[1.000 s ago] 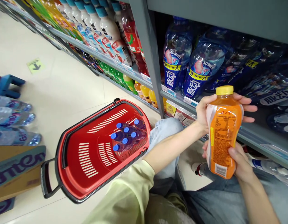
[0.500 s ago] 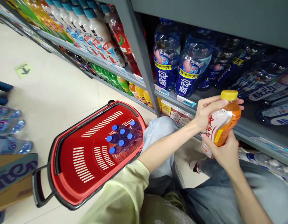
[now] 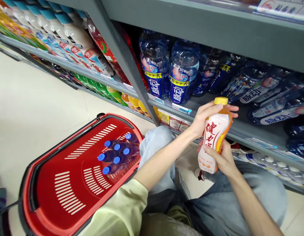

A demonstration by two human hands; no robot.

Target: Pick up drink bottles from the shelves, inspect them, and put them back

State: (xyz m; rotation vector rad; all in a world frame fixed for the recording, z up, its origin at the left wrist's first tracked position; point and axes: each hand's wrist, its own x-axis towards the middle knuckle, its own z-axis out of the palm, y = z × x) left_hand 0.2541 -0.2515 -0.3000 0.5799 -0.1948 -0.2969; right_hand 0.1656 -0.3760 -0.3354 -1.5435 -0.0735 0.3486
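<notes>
An orange drink bottle [image 3: 213, 142] with a yellow cap and a white label with red characters is held upright, slightly tilted, above my knees. My left hand [image 3: 203, 118] grips it near the neck, thumb in front and fingertips sticking out behind. Lower down, my right hand [image 3: 226, 159] is wrapped round the base, its thumb across the label. Behind the bottle is a shelf with blue drink bottles [image 3: 183, 72], some upright and others lying down. To my left a red shopping basket [image 3: 75, 147] stands on the floor, with several blue-capped bottles [image 3: 117, 160] at its right end.
A grey shelf post [image 3: 127, 55] divides the racks. White bottles with teal caps [image 3: 76, 39] fill the left rack. Small boxes [image 3: 175, 123] and clear bottles [image 3: 270, 160] sit on the low shelf. My knees [image 3: 157, 141] are bent close to the rack.
The bottle has turned in my hands, so its white label now faces me more fully. My view has shifted right, and the water packs at the far left have mostly left it.
</notes>
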